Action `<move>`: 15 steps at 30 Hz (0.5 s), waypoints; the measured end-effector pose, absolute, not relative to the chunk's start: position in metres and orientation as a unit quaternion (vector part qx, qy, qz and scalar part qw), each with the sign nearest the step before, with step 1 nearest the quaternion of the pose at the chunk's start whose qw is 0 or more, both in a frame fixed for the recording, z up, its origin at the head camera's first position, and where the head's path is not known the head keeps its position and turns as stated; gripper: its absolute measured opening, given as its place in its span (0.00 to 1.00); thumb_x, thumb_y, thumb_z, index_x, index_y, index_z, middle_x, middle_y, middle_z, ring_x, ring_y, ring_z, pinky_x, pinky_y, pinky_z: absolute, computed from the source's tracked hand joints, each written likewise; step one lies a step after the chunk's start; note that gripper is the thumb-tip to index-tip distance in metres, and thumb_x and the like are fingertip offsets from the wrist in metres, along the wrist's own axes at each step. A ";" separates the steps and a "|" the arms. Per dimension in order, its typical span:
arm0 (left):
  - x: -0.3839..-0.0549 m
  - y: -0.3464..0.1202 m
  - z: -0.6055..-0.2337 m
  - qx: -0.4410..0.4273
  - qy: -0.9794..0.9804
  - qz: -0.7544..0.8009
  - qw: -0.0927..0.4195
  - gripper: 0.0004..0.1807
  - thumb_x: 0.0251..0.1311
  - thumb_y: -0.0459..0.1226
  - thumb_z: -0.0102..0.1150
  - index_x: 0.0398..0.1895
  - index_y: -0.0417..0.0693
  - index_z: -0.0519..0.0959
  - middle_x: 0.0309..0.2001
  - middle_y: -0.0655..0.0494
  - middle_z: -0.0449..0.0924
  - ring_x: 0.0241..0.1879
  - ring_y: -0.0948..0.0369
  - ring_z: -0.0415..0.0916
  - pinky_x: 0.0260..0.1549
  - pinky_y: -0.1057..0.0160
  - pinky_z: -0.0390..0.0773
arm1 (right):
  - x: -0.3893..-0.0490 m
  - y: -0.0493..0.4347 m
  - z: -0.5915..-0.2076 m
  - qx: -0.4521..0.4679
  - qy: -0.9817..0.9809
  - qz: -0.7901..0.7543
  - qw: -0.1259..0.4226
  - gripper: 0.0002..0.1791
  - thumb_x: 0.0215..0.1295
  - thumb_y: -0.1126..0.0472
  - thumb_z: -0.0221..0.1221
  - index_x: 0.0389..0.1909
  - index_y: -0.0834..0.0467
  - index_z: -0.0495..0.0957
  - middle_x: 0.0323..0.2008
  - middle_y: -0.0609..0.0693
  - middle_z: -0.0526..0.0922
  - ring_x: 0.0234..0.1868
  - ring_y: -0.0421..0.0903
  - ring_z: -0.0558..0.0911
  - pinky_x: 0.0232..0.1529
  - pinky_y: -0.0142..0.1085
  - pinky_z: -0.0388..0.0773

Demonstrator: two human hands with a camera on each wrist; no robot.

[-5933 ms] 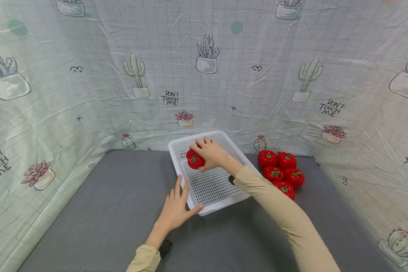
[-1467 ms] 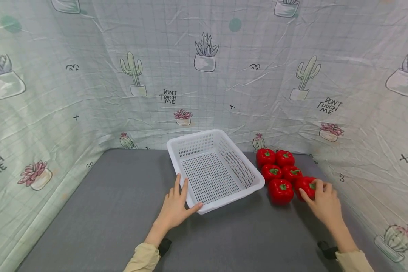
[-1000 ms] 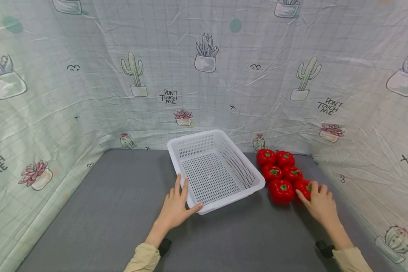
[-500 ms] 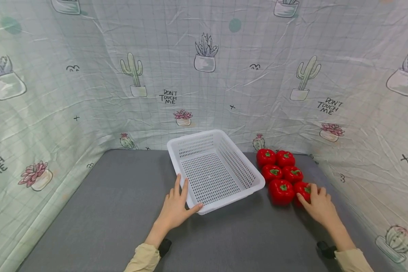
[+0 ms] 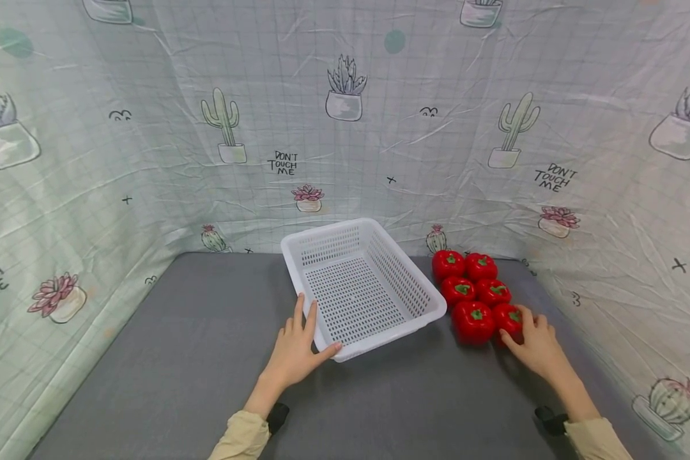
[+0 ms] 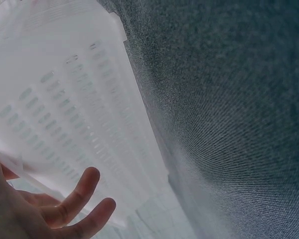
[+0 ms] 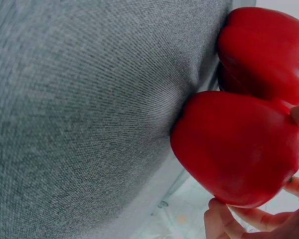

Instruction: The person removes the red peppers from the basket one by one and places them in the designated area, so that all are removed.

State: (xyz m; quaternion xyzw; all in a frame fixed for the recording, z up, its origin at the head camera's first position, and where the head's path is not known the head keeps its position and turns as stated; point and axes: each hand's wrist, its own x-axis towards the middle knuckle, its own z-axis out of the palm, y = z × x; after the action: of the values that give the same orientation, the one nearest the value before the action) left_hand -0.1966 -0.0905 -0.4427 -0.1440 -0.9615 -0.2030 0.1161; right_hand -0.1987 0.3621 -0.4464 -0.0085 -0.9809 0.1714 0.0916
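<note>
My left hand (image 5: 293, 354), fingers spread, rests with thumb and fingertips at the near left corner of a white perforated plastic basket (image 5: 361, 352). The left wrist view shows that hand's fingers (image 6: 82, 196) beside the basket's slotted side wall (image 6: 65, 109). At the right, my right hand (image 5: 540, 345) has thumb and fingers around a red bell pepper (image 5: 507, 321) that stands on the table. Up close, the right wrist view shows this bell pepper (image 7: 234, 149) between thumb and fingers (image 7: 222, 219), beside another bell pepper (image 7: 269, 52).
Several more red bell peppers (image 5: 474, 322) stand in two close columns right of the basket, green stems up. The grey table (image 5: 207, 358) runs back to a pale cloth backdrop (image 5: 345, 153) printed with potted plants, which also closes both sides.
Earlier, my right hand held a red bell pepper over the basket. Now it is among the peppers at the right, its pepper shifted left against its neighbours. The left hand has stayed put.
</note>
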 end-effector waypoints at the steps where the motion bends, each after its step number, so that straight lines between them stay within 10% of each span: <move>1: -0.197 -0.091 -0.443 -0.143 -0.962 -0.203 0.116 0.52 0.48 0.66 0.47 0.68 0.43 0.48 0.70 0.43 0.37 0.49 0.45 0.65 0.44 0.46 0.67 | -0.199 0.362 -0.447 -0.009 -0.981 0.170 0.094 0.37 0.58 0.48 0.53 0.60 0.66 0.52 0.41 0.73 0.61 0.40 0.70 0.64 0.31 0.59 0.66; 15: -0.197 -0.091 -0.441 -0.143 -0.964 -0.197 0.108 0.52 0.48 0.66 0.47 0.68 0.43 0.48 0.70 0.43 0.36 0.48 0.46 0.65 0.44 0.47 0.66 | -0.198 0.362 -0.446 -0.011 -0.984 0.143 0.107 0.41 0.58 0.42 0.51 0.63 0.64 0.50 0.46 0.73 0.64 0.41 0.70 0.66 0.31 0.60 0.68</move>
State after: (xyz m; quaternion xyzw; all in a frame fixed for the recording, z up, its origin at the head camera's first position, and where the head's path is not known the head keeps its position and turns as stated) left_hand -0.1969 -0.0907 -0.4414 -0.1431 -0.9638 -0.1972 0.1081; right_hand -0.1981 0.3620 -0.4456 -0.0108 -0.9839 0.1433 0.1066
